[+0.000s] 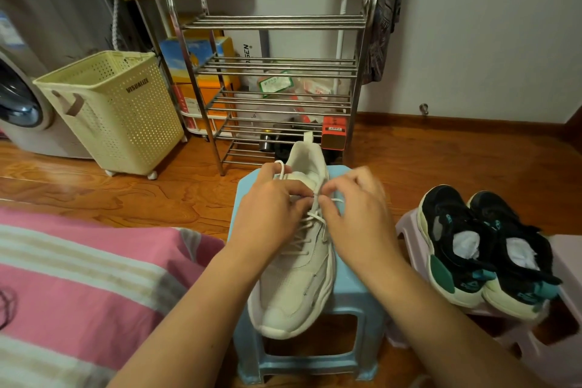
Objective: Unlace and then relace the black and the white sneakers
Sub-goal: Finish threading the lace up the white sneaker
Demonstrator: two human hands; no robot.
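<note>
White sneaker [299, 277] sits laced on a blue stool [352, 293], black sneakers [485, 249] beside; left hand [267, 211] and right hand [356, 211] pinch its lace [311, 217].

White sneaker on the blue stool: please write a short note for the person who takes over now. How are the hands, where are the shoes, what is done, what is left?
Left hand: pinches the white lace at the upper eyelets.
Right hand: pinches the lace on the other side.
White sneaker: on the blue stool, toe towards you, lower rows laced, top not tied.
Black sneakers: a pair on the pink stool, stuffed with paper; lace state unclear.
Left: finish the top rows and tie.
</note>
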